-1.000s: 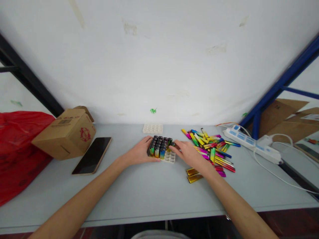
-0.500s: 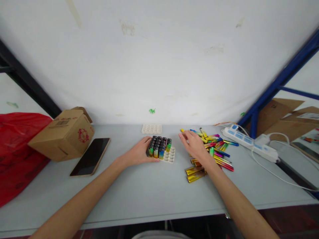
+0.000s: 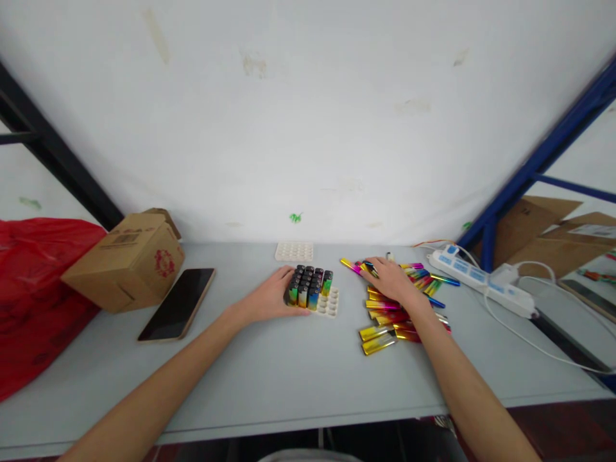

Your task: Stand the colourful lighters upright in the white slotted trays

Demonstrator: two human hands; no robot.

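Observation:
Black-topped lighters [image 3: 308, 285] with shiny coloured bodies stand upright, packed in the left part of a white plastic tray [image 3: 328, 308]. The tray's right side shows several bare cups. My left hand [image 3: 272, 295] wraps round the left side of this block, thumb along the near edge, fingers behind. To the right, my right hand [image 3: 391, 279] lies over a loose pile of lighters [image 3: 385, 314], its thumb and fingers apart and pointing left. Its fingertips touch lighters at the pile's left edge, beside a pink and yellow one [image 3: 351, 265].
A second white tray [image 3: 294, 251] lies by the wall. On the left are a phone [image 3: 178, 305], a cardboard box [image 3: 128, 263] and a red bag [image 3: 43, 301]. A power strip [image 3: 481, 282] with white cables lies on the right, near a blue metal frame [image 3: 489, 237].
My right hand has moved slightly right and down onto the pile, and some lighters there have shifted. My left hand stays round the standing lighters. The view has tilted slightly.

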